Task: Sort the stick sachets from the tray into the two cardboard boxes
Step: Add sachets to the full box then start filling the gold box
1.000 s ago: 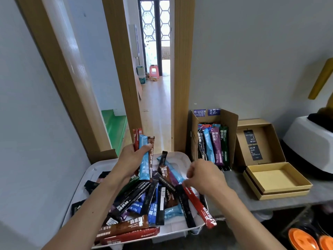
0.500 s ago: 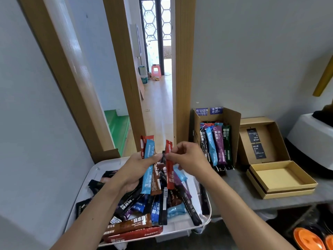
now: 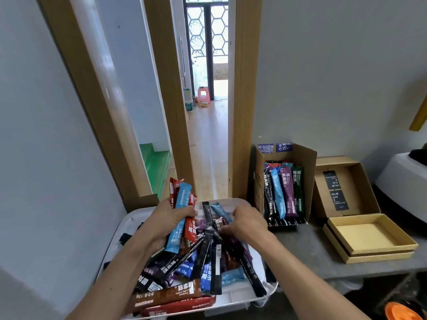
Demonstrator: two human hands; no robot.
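Note:
A white tray in front of me holds a heap of stick sachets in black, blue, purple, brown and red. My left hand grips a bunch of sachets, red and light blue, upright above the tray's left part. My right hand reaches down into the heap with curled fingers touching dark sachets; whether it pinches one is hidden. An upright cardboard box right of the tray holds several standing sachets. A second, flat cardboard box lies open further right, with nothing in it.
The boxes sit on a grey shelf against the wall. A white appliance stands at far right. A wooden door frame rises behind the tray, with a hallway beyond. An orange object lies below the shelf.
My right hand passed a red sachet to the bunch in my left hand, then dropped back down into the heap on the tray. My left hand stays raised with the bunch.

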